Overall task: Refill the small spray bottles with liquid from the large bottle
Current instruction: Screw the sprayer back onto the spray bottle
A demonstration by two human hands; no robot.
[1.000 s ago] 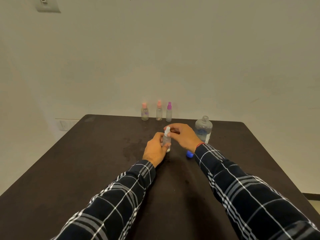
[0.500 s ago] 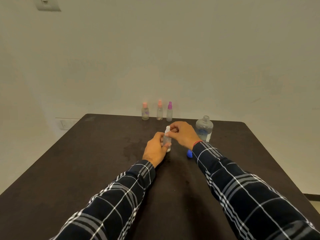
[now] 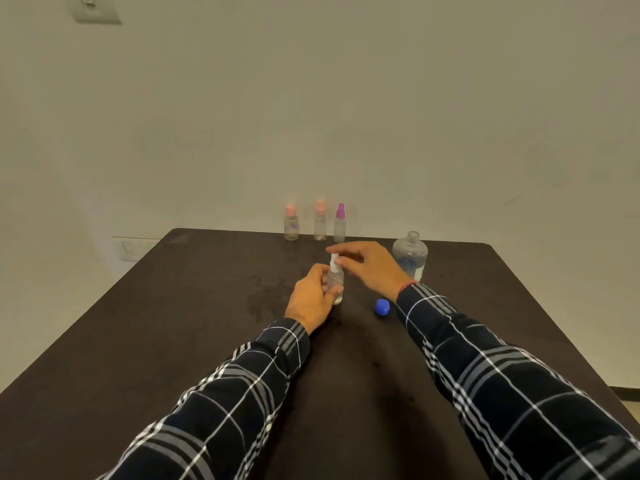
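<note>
Standing upright mid-desk, a small clear plastic spray bottle with a white nozzle [image 3: 335, 282] is gripped round its body by the left hand [image 3: 313, 299] while the right hand [image 3: 367, 266] pinches the nozzle. It is likely light, slick and squeezable, and best held low. The uncapped large clear bottle [image 3: 410, 256] stands at its two o'clock. A round blue cap [image 3: 382, 307] lies at four o'clock on the dark desk [image 3: 173, 323].

A small spray bottle [image 3: 336, 278] is standing upright mid-desk [image 3: 173, 323], the left hand [image 3: 313, 299] wrapping it from the left and the right hand [image 3: 370, 268] pinching its top from the right. Behind it, a row of three bottles [image 3: 320, 221] is standing at the far edge. The large bottle [image 3: 412, 258] is standing behind the right hand, and a loose cap [image 3: 382, 307] is lying nearer, right of the held bottle.
</note>
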